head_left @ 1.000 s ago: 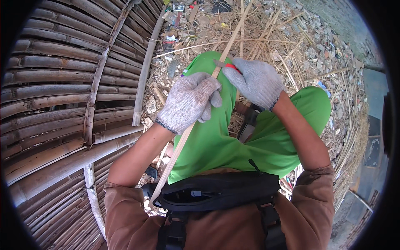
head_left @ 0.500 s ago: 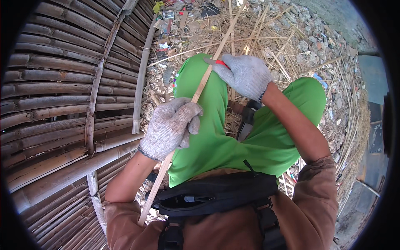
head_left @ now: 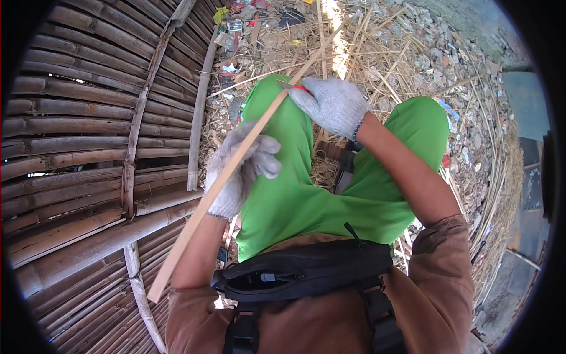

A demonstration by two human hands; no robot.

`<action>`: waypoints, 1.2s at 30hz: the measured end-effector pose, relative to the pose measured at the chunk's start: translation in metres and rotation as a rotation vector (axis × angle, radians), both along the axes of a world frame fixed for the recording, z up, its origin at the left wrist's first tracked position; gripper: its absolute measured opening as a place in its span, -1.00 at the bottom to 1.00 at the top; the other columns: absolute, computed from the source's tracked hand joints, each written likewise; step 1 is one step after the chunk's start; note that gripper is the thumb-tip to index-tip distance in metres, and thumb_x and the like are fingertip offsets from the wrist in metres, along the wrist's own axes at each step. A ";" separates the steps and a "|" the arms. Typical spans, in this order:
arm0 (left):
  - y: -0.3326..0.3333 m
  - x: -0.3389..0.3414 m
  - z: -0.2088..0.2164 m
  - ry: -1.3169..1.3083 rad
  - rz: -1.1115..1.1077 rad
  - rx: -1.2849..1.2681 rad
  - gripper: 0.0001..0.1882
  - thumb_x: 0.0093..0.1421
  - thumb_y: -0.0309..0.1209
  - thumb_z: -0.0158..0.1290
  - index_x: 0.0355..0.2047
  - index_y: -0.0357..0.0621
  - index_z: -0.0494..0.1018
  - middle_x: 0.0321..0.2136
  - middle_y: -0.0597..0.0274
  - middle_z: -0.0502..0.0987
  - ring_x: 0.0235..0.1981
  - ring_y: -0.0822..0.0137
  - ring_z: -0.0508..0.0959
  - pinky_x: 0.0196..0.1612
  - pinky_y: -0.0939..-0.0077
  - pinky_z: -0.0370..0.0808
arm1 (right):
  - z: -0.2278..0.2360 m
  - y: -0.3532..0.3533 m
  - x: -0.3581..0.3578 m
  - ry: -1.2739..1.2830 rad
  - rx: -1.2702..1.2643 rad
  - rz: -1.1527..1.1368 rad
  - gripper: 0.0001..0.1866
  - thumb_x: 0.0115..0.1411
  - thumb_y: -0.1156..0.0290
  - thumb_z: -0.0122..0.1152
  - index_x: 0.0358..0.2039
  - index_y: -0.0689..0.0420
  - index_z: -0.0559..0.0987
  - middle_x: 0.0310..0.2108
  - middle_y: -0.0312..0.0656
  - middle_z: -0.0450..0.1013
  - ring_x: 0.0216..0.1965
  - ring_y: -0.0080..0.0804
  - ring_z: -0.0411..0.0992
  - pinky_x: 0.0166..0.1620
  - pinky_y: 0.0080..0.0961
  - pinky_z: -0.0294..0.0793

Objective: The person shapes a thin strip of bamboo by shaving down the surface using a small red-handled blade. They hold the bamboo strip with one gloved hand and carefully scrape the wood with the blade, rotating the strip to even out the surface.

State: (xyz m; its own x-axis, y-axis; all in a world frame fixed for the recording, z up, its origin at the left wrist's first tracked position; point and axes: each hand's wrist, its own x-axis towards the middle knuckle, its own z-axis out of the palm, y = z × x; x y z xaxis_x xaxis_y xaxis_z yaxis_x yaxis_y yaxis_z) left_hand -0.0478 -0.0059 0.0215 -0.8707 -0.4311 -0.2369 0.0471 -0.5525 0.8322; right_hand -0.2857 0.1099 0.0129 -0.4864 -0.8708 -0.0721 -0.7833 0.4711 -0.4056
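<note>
A long, flat bamboo strip [head_left: 236, 159] slants from beside my left forearm up across my green-trousered knee [head_left: 268, 112]. My left hand [head_left: 257, 160], in a whitish knitted glove, is under the strip with its fingers loosely bent and apart. The strip lies across the palm and thumb side, not gripped. In a matching glove, my right hand [head_left: 337, 106] is closed on a small knife [head_left: 302, 89] with a red handle. The knife's short blade meets the strip above the knee; most of the handle is hidden in the glove.
A slatted bamboo wall [head_left: 76, 124] stands close on the left. Straw, split pieces and litter cover the ground [head_left: 407, 65] ahead and to the right. A black waist bag [head_left: 306, 271], partly unzipped, lies across my lap. Grey panels [head_left: 525, 112] stand at the far right.
My left hand has loosened its grip on the strip and its fingers have spread. The strip's near end has swung left, over my forearm. My right hand and knife have shifted slightly left.
</note>
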 end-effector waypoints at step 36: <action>-0.002 -0.024 -0.015 0.474 0.130 -1.116 -0.74 -0.05 -0.40 0.36 -0.56 -0.28 0.50 -0.59 0.08 0.47 -0.49 -0.07 0.59 -0.34 0.11 0.59 | -0.008 0.008 0.008 -0.088 -0.066 0.112 -0.28 0.53 -0.25 -0.23 -0.24 0.14 0.66 -0.24 0.20 0.63 -0.13 0.27 0.61 -0.01 0.15 0.57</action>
State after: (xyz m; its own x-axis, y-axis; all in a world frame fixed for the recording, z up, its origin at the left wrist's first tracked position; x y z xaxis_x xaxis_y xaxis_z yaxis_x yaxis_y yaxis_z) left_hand -0.0719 -0.0075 0.0067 -0.7057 -0.2855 0.6484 0.4764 0.4861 0.7326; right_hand -0.2778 0.1183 0.0053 -0.3801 -0.9236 -0.0508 -0.7896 0.3525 -0.5022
